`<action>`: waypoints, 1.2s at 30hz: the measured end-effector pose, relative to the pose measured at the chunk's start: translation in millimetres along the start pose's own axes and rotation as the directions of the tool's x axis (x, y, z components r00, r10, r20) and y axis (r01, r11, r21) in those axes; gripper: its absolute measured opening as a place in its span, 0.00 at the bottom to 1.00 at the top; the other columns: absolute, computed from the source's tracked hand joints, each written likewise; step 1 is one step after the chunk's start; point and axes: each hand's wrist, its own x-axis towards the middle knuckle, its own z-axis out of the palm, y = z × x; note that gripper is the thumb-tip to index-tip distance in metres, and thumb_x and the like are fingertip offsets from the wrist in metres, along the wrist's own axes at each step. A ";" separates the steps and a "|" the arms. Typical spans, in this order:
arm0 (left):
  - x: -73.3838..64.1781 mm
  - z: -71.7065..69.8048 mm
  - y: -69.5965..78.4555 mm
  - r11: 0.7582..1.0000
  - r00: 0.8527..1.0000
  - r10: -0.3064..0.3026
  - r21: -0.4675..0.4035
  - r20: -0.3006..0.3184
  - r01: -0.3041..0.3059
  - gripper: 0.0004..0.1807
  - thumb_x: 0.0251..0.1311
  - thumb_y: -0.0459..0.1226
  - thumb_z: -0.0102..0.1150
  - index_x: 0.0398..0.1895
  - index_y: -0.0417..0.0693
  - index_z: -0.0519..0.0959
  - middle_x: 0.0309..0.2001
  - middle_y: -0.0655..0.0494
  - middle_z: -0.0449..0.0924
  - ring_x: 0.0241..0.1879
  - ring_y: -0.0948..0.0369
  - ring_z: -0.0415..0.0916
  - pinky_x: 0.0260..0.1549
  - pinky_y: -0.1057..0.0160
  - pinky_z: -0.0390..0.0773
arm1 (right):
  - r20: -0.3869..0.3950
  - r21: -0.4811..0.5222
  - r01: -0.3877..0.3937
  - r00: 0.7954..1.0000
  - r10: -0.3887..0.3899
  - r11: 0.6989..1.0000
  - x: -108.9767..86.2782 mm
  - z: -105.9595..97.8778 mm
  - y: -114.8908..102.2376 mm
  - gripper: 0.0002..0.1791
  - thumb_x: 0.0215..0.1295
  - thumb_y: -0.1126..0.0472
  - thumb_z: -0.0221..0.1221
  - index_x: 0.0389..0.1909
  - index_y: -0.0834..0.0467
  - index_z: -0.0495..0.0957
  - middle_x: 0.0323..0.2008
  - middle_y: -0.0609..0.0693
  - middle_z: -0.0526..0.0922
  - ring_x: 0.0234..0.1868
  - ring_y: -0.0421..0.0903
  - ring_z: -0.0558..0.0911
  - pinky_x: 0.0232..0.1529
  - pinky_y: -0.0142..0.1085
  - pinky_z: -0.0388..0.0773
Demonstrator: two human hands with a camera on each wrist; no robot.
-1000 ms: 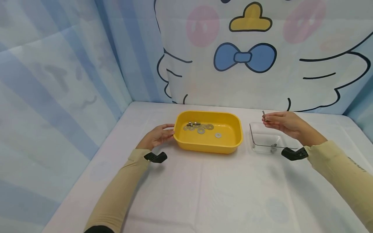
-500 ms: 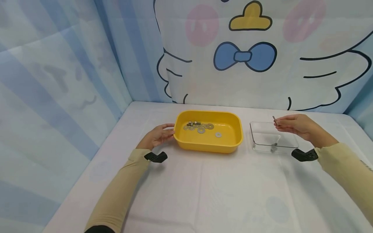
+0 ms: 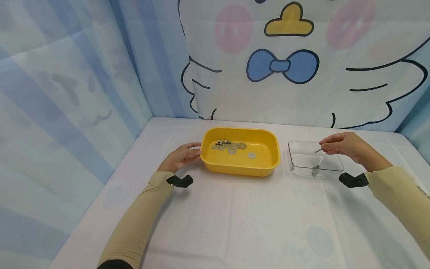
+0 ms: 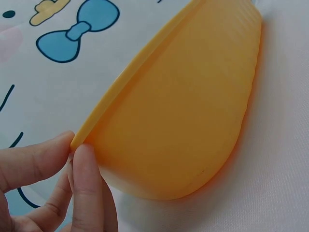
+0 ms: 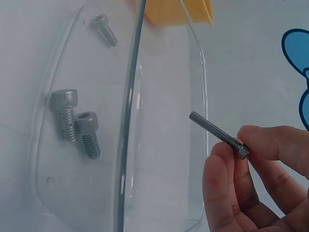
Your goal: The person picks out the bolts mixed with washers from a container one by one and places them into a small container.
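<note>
Head view: my right hand [image 3: 349, 147] pinches a socket-head screw [image 5: 217, 131] above a clear box [image 3: 302, 170], my left hand [image 3: 183, 157] a yellow tub's rim [image 3: 240, 129].

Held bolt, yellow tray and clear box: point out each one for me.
Held bolt [image 5: 216, 130]: right wrist view, threaded shank.
Yellow tray [image 3: 236, 170]: head view, front outer wall.
Clear box [image 5: 129, 106]: right wrist view, rim.
</note>
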 end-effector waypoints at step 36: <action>1.4 -0.4 -1.3 1.000 1.000 0.005 0.012 -0.013 -0.005 0.29 0.62 0.29 0.54 0.67 0.46 0.63 0.50 0.50 0.73 0.33 0.65 0.78 0.58 0.64 0.73 | 0.039 0.024 0.097 0.994 -0.098 0.995 -0.8 7.1 -7.0 0.39 0.67 0.45 0.53 0.67 0.68 0.55 0.40 0.29 0.80 0.38 0.25 0.81 0.46 0.27 0.81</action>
